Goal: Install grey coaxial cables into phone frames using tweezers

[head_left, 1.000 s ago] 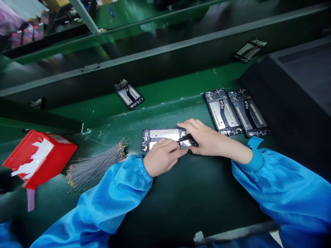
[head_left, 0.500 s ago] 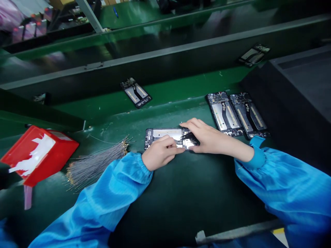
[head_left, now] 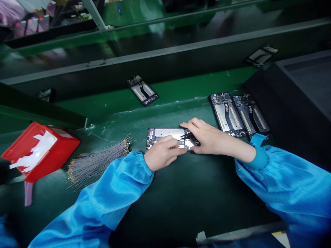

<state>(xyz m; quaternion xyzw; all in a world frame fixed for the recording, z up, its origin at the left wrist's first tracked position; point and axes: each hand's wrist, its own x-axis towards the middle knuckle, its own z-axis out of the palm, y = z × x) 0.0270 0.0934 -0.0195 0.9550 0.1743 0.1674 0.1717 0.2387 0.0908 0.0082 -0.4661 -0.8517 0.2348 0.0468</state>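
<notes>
An opened phone (head_left: pixel 165 132) lies sideways on the green bench, its metal frame and circuit boards showing. My left hand (head_left: pixel 162 153) rests over its near edge, fingers curled and closed, the index fingertip pressing near the right-hand board. Whatever is between those fingers is hidden. My right hand (head_left: pixel 203 137) spans the phone's right end, with a finger at the far edge and the thumb at the near edge. Black tweezers (head_left: pixel 186 136) stick out from under this hand, tips pointing left over the phone. A bundle of thin grey cables (head_left: pixel 99 162) lies left of my left hand.
Two opened phones (head_left: pixel 227 115) lie side by side beyond my right wrist, beside a black box (head_left: pixel 289 93). Another opened phone (head_left: pixel 142 91) sits on the far strip, and one more (head_left: pixel 262 55) at the far right. A red bin (head_left: pixel 45 151) stands left.
The view has shifted slightly, so the background sits a little further right. Both hands keep nearly the same hold on the phone, and the tweezers stay in place.
</notes>
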